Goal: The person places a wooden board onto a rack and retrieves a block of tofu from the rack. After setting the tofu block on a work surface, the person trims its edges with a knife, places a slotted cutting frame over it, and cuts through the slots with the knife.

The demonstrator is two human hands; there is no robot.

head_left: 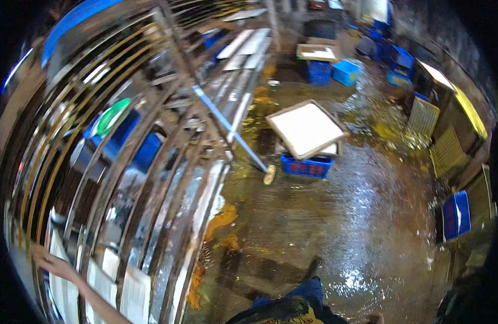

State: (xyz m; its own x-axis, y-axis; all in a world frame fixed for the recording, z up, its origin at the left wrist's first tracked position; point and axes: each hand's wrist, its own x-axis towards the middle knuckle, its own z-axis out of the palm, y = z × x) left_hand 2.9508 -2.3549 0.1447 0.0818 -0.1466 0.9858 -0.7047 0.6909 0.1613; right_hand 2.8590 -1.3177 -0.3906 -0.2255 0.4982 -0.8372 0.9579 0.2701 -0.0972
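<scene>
My left hand (53,265) reaches out to the slatted rack (125,156) at the lower left. Its fingers look spread beside a rail; blur hides whether they touch it. Below the hand, several white panels (100,286) stand between the rack bars. At the bottom edge, a small blurred bit of what looks like my right hand (376,318) shows, with its fingers hidden. Dark clothing with a yellow print (292,310) covers the bottom middle.
A framed white board (307,128) lies on a blue crate (307,166) on the wet floor (335,232). A blue-handled pole with a brush-like end (233,132) leans on the rack. Blue bins (319,73) stand farther back; mesh frames (447,152) and a blue box (456,216) line the right wall.
</scene>
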